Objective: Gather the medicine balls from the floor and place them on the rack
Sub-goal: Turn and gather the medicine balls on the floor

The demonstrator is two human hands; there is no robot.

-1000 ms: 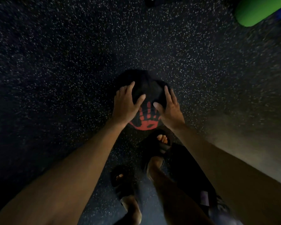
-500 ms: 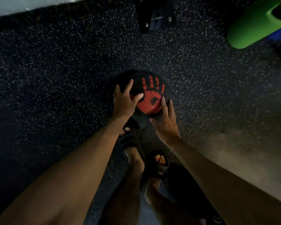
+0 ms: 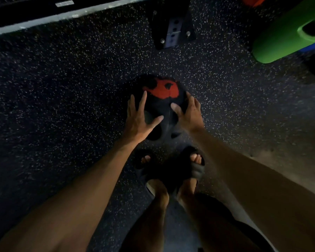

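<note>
A black medicine ball (image 3: 161, 103) with a red hand print on its far upper side sits low over the speckled floor, just ahead of my feet. My left hand (image 3: 140, 118) lies on its near left side with fingers spread and straight. My right hand (image 3: 189, 113) presses its right side, thumb across the top. I cannot tell whether the ball touches the floor. A black bolted metal foot (image 3: 171, 31), possibly the rack's base, stands on the floor beyond the ball.
My feet in dark sandals (image 3: 171, 168) stand right behind the ball. A big green cylinder (image 3: 287, 37) lies at the upper right with something blue under it. A pale strip (image 3: 62, 15) runs along the floor's far left edge.
The ball has turned away from me: the red print went from its near side over the top to its far side. My feet and view moved forward, bringing the metal foot closer.
</note>
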